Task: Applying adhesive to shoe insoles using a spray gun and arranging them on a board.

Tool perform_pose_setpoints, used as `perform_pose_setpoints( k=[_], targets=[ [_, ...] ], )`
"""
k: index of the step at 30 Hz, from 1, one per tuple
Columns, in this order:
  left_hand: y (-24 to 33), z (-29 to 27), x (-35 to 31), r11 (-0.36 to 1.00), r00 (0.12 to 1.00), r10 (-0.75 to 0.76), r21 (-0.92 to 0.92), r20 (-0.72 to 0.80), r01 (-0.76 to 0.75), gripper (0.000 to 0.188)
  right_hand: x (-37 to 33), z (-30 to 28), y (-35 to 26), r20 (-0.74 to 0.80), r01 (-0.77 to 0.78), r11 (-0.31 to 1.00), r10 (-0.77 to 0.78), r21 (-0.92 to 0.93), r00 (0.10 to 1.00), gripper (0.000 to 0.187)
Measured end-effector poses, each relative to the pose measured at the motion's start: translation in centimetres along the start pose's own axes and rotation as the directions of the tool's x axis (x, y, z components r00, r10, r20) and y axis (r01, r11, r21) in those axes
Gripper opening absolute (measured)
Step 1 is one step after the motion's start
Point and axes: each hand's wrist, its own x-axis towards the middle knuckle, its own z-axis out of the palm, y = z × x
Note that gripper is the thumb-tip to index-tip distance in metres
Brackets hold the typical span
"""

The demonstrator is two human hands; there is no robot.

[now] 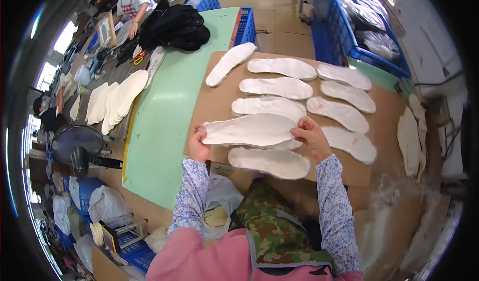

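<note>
A white insole point(249, 130) with fuzzy edges is stretched level between my two hands, over a brown board. My left hand point(198, 146) pinches its narrow left end. At its broad right end, my right hand point(311, 135) has thumb and fingers closed on the edge. Under it another insole is mostly hidden, and a fluffy insole point(269, 162) lies at the board's near edge. Further insoles lie in two columns beyond and to the right, such as this white insole point(282, 68) and one with red marks point(339, 114). A single insole point(231, 64) lies tilted at far left.
The brown board point(199, 109) rests beside a green tabletop point(167, 116). Thin cream insoles point(116, 101) are fanned out at the left, near yellow-handled scissors point(139, 58) and black fabric point(174, 27). A blue crate point(371, 56) stands far right. Another person point(133, 4) works at far left.
</note>
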Motion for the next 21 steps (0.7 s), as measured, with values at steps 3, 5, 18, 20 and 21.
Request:
perform_pose_setpoints(
  k=[3,5,18,20,21],
  targets=[
    [3.8,-3.0,5.7,0.994,0.991,0.11,0.0,-0.071,-0.111,0.025,8.5,5.3,-2.5,0.046,-0.023,0.997,0.026,-0.08,0.999,0.024],
    [4.3,-3.1,8.8,0.987,0.98,0.157,0.043,-0.125,-0.153,0.022,13.9,6.6,-2.7,0.081,-0.031,0.994,0.04,-0.102,0.996,0.024],
    [5.6,-7.3,11.9,0.83,0.875,0.399,0.512,-0.273,-0.219,0.012,28.2,11.8,0.6,0.125,0.146,0.759,-0.086,-0.634,0.988,0.011],
    [5.3,-6.3,11.5,0.835,0.868,0.416,0.491,-0.271,-0.247,0.007,28.3,12.2,0.7,0.116,0.163,0.681,-0.115,-0.714,0.987,0.014],
    [5.5,-5.9,11.2,0.813,0.854,0.441,0.527,-0.276,-0.249,0.006,28.4,12.5,0.9,0.131,0.183,0.64,-0.129,-0.746,0.983,0.016]
  ],
)
